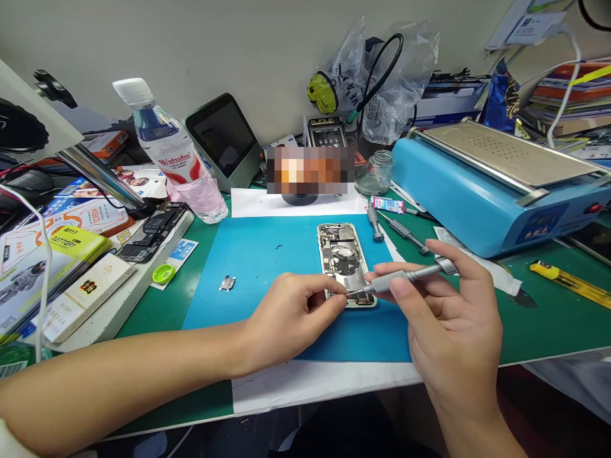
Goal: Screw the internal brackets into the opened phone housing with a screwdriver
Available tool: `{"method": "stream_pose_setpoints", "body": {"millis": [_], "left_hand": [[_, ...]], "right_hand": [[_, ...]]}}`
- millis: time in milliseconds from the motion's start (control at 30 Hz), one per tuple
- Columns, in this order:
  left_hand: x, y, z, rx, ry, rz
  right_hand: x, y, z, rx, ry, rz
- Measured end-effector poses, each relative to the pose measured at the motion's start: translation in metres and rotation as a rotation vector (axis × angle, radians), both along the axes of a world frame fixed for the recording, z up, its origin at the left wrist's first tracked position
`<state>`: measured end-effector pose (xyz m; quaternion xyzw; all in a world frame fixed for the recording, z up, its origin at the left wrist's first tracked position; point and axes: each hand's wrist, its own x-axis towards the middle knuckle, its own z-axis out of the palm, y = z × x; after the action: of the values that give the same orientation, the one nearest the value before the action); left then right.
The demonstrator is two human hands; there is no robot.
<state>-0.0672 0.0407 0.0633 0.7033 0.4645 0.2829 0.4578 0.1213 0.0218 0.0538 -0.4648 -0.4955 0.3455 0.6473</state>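
An opened smartphone (346, 254) with bare internals lies on a blue mat (248, 248). My right hand (446, 318) grips a grey metal precision screwdriver (405, 277), its thin tip pointing left over the phone's lower end. Thumb and index finger of my left hand (300, 312) come together beside that tip, at the phone's lower left edge. Whether they pinch a small part there is hidden. A small metal phone part (228, 283) rests on the left of the mat.
Two more screwdrivers, one upright-handled (375, 222) and one lying (405, 232), are near a blue heating-plate machine (458, 197). A water bottle (176, 159), a screen device (224, 140) and a glass jar (380, 172) stand behind. Boxes (88, 292) line the left; a yellow cutter (568, 283) lies right.
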Motion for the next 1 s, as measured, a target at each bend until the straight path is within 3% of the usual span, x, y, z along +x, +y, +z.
{"method": "stream_pose_setpoints", "body": {"millis": [433, 1000], "left_hand": [[-0.0001, -0.0003, -0.0007, -0.017, 0.002, 0.009], [-0.0007, -0.0013, -0.0002, -0.006, 0.021, -0.023]], "right_hand": [[0.0027, -0.0007, -0.0044, -0.005, -0.026, -0.057], [0.0004, -0.0003, -0.0003, -0.020, -0.030, -0.021]]}}
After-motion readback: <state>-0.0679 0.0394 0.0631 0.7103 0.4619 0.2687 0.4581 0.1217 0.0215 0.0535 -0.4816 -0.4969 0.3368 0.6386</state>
